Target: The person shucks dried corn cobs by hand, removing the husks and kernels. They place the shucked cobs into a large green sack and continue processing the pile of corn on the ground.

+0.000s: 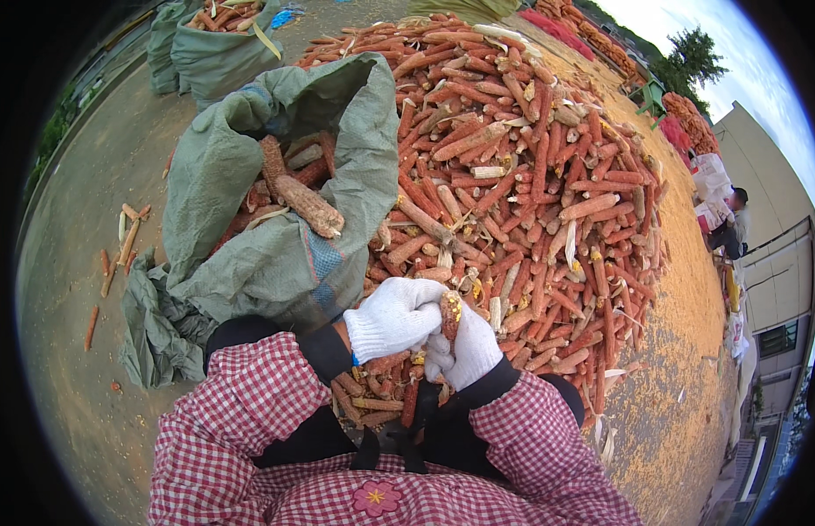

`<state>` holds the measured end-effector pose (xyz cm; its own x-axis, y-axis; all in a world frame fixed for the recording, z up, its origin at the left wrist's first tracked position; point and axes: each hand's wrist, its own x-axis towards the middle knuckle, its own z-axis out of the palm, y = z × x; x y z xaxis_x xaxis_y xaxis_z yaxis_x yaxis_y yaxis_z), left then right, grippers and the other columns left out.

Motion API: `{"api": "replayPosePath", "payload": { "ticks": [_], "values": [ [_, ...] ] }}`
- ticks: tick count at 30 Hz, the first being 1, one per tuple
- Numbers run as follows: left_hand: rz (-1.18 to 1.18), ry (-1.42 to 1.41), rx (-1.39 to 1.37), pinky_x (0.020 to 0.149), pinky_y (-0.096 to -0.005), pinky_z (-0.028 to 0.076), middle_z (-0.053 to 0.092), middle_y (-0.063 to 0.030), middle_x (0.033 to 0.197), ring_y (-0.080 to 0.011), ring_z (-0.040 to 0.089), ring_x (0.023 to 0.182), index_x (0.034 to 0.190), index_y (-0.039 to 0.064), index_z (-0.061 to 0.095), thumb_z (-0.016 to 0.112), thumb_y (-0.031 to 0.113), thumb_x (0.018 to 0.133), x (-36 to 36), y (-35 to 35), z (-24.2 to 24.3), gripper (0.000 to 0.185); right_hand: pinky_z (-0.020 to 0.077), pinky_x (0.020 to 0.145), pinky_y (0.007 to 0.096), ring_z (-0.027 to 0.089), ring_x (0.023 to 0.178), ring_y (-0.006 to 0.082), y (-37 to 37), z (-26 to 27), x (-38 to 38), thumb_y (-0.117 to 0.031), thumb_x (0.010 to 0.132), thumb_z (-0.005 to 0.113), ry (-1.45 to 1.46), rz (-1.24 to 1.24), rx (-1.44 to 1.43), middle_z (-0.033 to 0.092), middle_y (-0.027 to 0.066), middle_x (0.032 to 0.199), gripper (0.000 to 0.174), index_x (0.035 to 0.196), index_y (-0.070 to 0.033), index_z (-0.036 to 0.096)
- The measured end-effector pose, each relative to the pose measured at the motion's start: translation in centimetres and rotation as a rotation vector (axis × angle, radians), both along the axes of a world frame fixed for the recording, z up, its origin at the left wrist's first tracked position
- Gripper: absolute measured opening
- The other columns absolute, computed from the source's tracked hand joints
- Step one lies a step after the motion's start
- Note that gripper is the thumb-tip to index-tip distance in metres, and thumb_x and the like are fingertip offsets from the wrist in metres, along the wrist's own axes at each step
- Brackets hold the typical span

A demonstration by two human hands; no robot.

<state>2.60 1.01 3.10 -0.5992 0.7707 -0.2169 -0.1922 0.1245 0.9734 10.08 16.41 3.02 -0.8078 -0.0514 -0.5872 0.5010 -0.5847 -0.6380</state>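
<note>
A corn cob [451,311] with some yellow kernels left on it stands nearly upright between my hands, close in front of my knees. My right hand [472,347], in a white knitted glove, is wrapped around its lower part. From the other side my left hand [395,318], gloved alike, grips the cob with thumb and curled fingers; some fingertips are hidden. Beyond my hands spreads a large heap of reddish, mostly stripped corn cobs [512,177]. An open green woven sack [269,273] partly filled with cobs leans at the left, just beyond my left hand.
More filled green sacks [216,62] stand at the far left. Loose kernels [683,315] cover the ground along the heap's right side. Several stray cobs [121,253] lie on the concrete at left. A person [733,223] sits at far right near white bags and a building [769,197].
</note>
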Motion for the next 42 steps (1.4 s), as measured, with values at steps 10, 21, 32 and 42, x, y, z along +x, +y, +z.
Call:
{"api": "replayPosePath", "payload": {
  "ticks": [10, 21, 32, 42],
  "values": [
    [0.128, 0.035, -0.014, 0.061, -0.0252, 0.054, 0.069, -0.0041, 0.092, -0.0086, 0.062, 0.068, 0.127, 0.001, 0.06, 0.061, 0.017, 0.097, 1.1, 0.9, 0.4, 0.035, 0.0519, 0.078, 0.0373, 0.065, 0.087, 0.0283, -0.5, -3.6, 0.0, -0.03, 0.11, 0.039, 0.342, -0.205, 0.764, 0.066, 0.0173, 0.101, 0.038, 0.112, 0.002, 0.06],
    [0.184, 0.263, -0.101, 0.055, -0.0283, 0.052, 0.066, -0.0068, 0.079, -0.0104, 0.062, 0.062, 0.127, 0.0, 0.057, 0.054, 0.008, 0.094, 1.7, 1.0, 0.9, 0.034, 0.0503, 0.082, 0.0406, 0.064, 0.089, 0.0362, -0.2, -3.8, -0.1, -0.022, 0.109, 0.039, 0.67, -0.117, 1.528, 0.064, 0.0195, 0.097, 0.034, 0.108, 0.005, 0.06],
    [0.163, -0.097, 0.065, 0.054, -0.0261, 0.051, 0.063, -0.0047, 0.08, -0.0124, 0.061, 0.06, 0.129, 0.001, 0.055, 0.055, 0.014, 0.098, 1.2, 0.7, 0.8, 0.034, 0.0517, 0.066, 0.0375, 0.064, 0.069, 0.0261, -1.2, -1.0, -0.2, -0.021, 0.108, 0.045, 0.523, -0.269, 1.226, 0.065, 0.0155, 0.086, 0.025, 0.112, 0.0, 0.059],
    [0.202, -0.033, 0.068, 0.054, -0.0279, 0.053, 0.062, -0.0056, 0.076, -0.0124, 0.061, 0.06, 0.127, 0.0, 0.054, 0.049, 0.006, 0.095, 1.6, 0.7, 0.1, 0.032, 0.0527, 0.074, 0.0394, 0.066, 0.081, 0.0333, -0.8, -1.6, -0.1, -0.019, 0.107, 0.043, 0.681, -0.168, 1.433, 0.065, 0.017, 0.096, 0.025, 0.111, -0.001, 0.059]
  ]
}}
